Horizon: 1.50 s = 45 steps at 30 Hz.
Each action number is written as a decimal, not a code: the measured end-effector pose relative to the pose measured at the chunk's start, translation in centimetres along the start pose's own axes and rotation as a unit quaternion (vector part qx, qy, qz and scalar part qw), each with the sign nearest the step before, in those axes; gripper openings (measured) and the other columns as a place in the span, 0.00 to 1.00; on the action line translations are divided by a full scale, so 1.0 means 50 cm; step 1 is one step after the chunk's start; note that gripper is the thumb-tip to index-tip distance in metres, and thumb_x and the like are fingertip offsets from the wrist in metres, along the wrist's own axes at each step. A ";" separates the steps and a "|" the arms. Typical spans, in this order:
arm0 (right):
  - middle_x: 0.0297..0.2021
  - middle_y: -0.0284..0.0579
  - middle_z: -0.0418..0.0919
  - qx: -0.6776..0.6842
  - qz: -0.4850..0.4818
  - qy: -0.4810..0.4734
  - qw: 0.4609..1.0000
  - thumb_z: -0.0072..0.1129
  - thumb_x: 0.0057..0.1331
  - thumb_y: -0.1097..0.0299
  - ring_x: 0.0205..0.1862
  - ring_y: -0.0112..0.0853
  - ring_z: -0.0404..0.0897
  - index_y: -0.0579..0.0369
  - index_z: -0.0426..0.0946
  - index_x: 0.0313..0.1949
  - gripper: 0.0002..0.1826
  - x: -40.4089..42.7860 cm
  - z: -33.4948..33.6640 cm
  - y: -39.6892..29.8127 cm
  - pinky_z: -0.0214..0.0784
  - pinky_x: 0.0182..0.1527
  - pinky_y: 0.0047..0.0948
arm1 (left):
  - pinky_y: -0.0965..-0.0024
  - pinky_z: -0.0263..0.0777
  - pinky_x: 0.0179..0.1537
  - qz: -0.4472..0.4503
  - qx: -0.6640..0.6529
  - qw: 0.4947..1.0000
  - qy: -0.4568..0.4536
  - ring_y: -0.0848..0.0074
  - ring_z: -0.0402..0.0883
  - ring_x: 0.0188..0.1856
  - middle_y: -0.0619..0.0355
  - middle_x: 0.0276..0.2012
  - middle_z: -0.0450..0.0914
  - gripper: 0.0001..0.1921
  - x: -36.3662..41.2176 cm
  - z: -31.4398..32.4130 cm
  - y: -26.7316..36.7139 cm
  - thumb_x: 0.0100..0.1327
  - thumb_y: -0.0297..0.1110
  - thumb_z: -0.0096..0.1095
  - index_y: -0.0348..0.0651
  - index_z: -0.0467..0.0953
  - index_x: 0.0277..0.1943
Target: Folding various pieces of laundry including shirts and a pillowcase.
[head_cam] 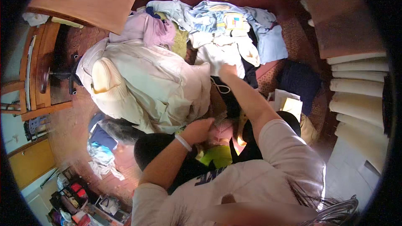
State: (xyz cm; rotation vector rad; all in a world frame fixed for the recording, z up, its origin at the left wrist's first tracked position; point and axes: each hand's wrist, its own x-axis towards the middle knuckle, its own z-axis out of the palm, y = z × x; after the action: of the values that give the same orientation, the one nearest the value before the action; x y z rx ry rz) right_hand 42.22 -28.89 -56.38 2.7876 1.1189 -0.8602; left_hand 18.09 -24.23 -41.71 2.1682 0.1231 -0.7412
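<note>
My right hand (228,72) reaches forward to a white garment (218,56) on the floor and overlaps its near edge. Strong glare and the hand itself hide the fingertips. Close by, a white cord loop (222,88) lies over dark cloth (231,103). My left hand (198,130), with a white band (183,142) at its wrist, hovers before my lap with curled fingers; whether anything is in them does not show. Left of both hands spreads a large heap of off-white cloth (157,81), with a cream ribbed knit hat (106,73) on top.
Light blue clothes (271,45), lilac cloth (157,31) and an olive garment (180,39) lie farther off. Dark folded cloth (298,80) sits at right, before stacked pale folds (358,86). Open wooden panels (91,0) jut in above. A wooden chair (44,69) stands left.
</note>
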 end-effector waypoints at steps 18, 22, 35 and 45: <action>0.36 0.53 0.72 0.324 -0.458 0.100 0.822 0.52 0.57 0.69 0.40 0.44 0.73 0.61 0.69 0.33 0.09 -0.622 -0.268 -0.230 0.66 0.41 0.36 | 0.69 0.71 0.46 0.224 -0.460 0.783 0.353 0.66 0.75 0.47 0.48 0.46 0.73 0.23 -0.038 -0.107 -0.056 0.64 0.41 0.41 0.31 0.64 0.55; 0.47 0.51 0.69 0.282 -0.122 0.158 0.938 0.60 0.53 0.64 0.45 0.42 0.73 0.58 0.65 0.50 0.26 -0.577 -0.237 -0.095 0.64 0.48 0.33 | 0.68 0.70 0.47 0.075 -0.662 0.628 0.403 0.67 0.75 0.44 0.50 0.45 0.74 0.23 -0.152 -0.148 0.074 0.65 0.43 0.40 0.33 0.64 0.55; 0.52 0.65 0.65 0.271 -0.123 0.091 0.950 0.54 0.52 0.45 0.46 0.48 0.74 0.64 0.52 0.60 0.44 -0.570 -0.075 -0.299 0.67 0.47 0.39 | 0.72 0.66 0.47 0.161 -0.488 0.636 0.575 0.75 0.72 0.45 0.56 0.44 0.74 0.15 -0.353 -0.154 0.180 0.64 0.33 0.47 0.32 0.70 0.49; 0.26 0.63 0.75 0.294 -0.160 0.366 0.868 0.44 0.54 0.70 0.32 0.52 0.76 0.63 0.75 0.36 0.14 -0.548 -0.318 -0.172 0.68 0.39 0.43 | 0.76 0.64 0.44 0.119 -0.076 0.659 0.739 0.78 0.73 0.41 0.53 0.40 0.78 0.19 -0.618 -0.371 0.280 0.63 0.39 0.52 0.26 0.73 0.44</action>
State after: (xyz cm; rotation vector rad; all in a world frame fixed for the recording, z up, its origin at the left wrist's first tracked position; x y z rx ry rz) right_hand 28.18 -36.49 -27.71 3.6631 1.6801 -0.0839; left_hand 5.95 -14.91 -6.22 1.9818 0.6662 1.2907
